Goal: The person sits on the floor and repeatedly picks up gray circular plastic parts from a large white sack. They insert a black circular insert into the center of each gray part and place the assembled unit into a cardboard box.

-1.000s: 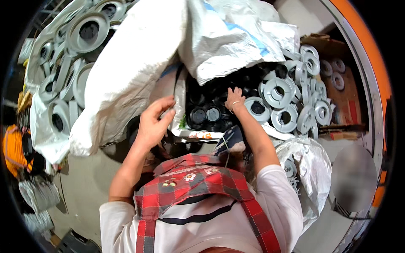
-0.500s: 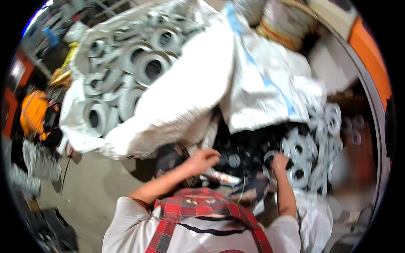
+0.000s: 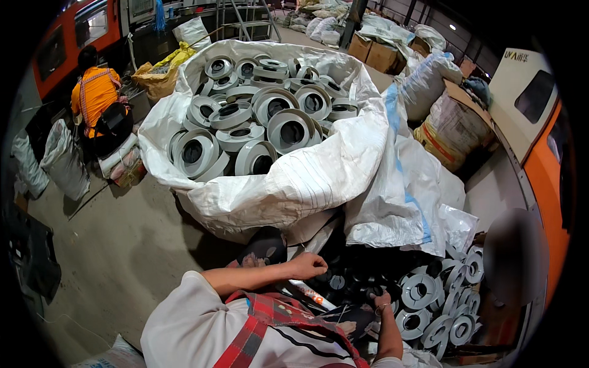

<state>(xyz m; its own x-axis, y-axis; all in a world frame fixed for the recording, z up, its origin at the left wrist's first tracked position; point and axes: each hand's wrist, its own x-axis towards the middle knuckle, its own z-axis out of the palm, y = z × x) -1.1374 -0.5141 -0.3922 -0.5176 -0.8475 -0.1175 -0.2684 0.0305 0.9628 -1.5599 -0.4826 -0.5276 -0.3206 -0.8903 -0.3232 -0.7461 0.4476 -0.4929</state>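
Note:
My left hand [image 3: 308, 265] is held with fingers curled together above the left edge of a heap of black round plastic parts [image 3: 337, 282]; anything in its fingers is too small to make out. Lower right, my right hand [image 3: 381, 300] is closed at the heap's right side, its fingertips on a black part that blends into the others. Grey plastic flanged rings [image 3: 419, 291] lie piled just right of that hand. Between my arms a white printed strip [image 3: 311, 294] lies at the heap's near edge, by my knees.
A big white woven sack [image 3: 264, 196] full of grey flanged rings [image 3: 288, 130] stands ahead. Its blue-striped flap [image 3: 392, 208] hangs over the black heap. An orange machine [image 3: 546, 184] borders the right. A person in orange [image 3: 95, 95] sits far left beside white sacks [image 3: 64, 159].
The view has tilted upward and sharpened, so the sack and both hands appear lower. My right hand has come in from the grey rings toward the black parts. My left hand stays curled.

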